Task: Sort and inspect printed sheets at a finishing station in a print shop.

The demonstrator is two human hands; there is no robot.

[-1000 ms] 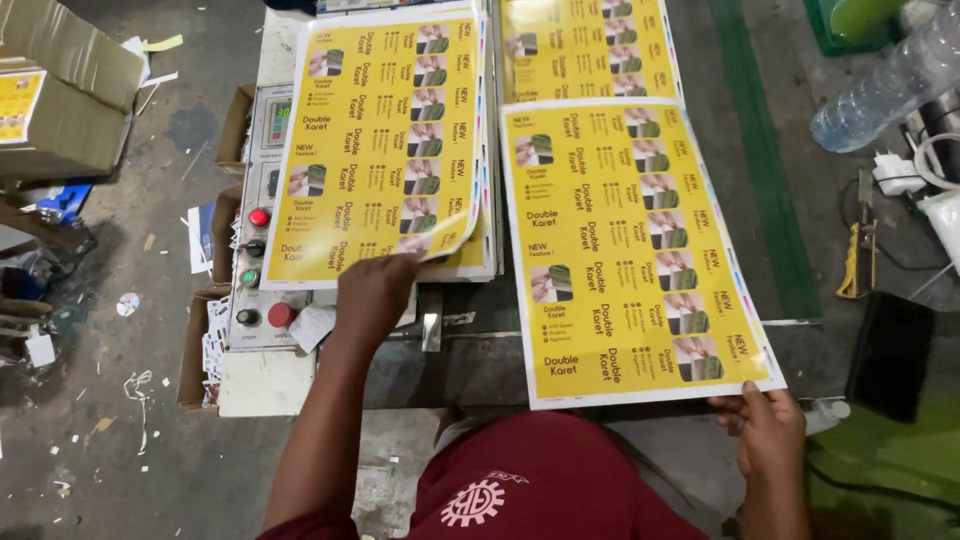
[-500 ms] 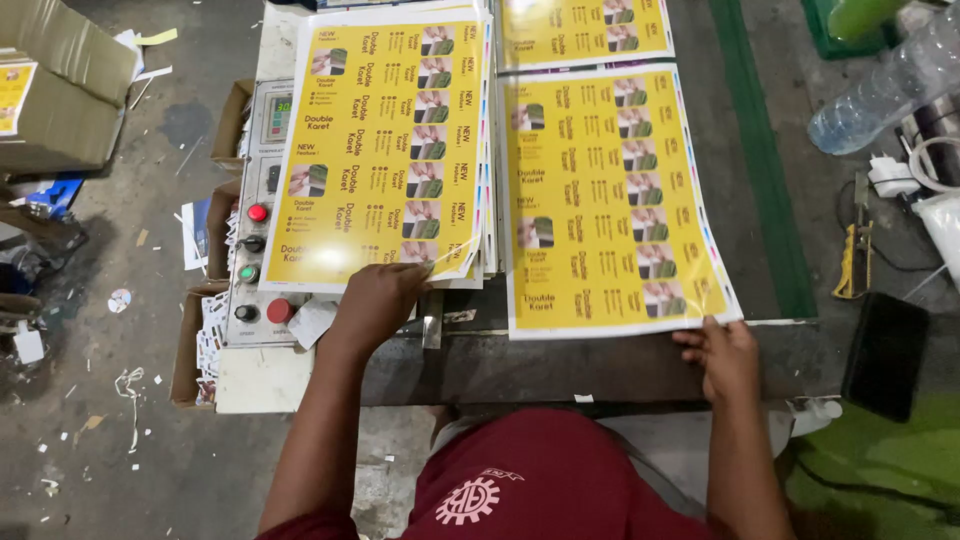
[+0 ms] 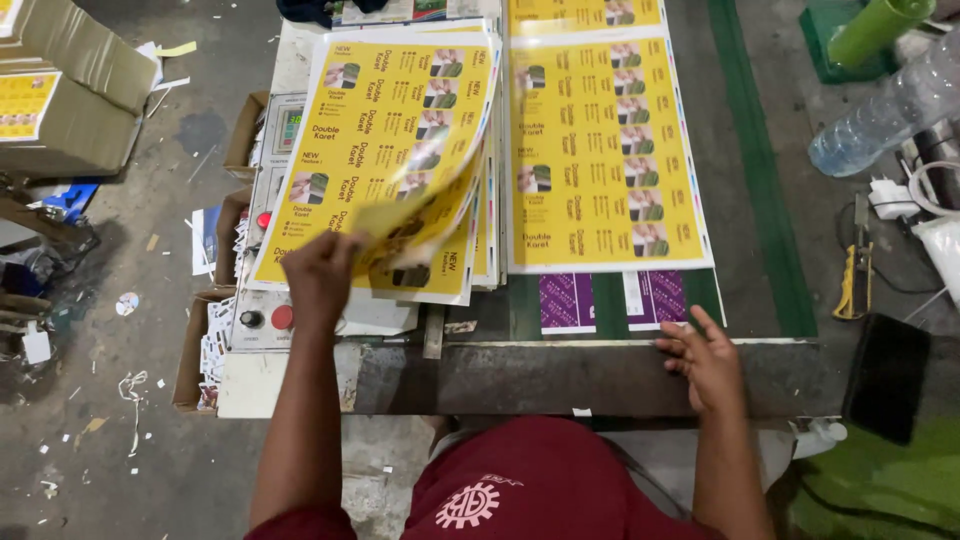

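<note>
left hand (image 3: 318, 272) pinching curled yellow sheet (image 3: 425, 215) off stack (image 3: 385, 150) at 11 o'clock | right hand (image 3: 705, 360) fingers spread flat, holding nothing, table edge (image 3: 560, 375) at 3 o'clock

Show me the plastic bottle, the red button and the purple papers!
plastic bottle (image 3: 880, 115): head view, its clear middle.
red button (image 3: 283, 317): head view, its round top.
purple papers (image 3: 566, 301): head view, left sheet's middle.
</note>
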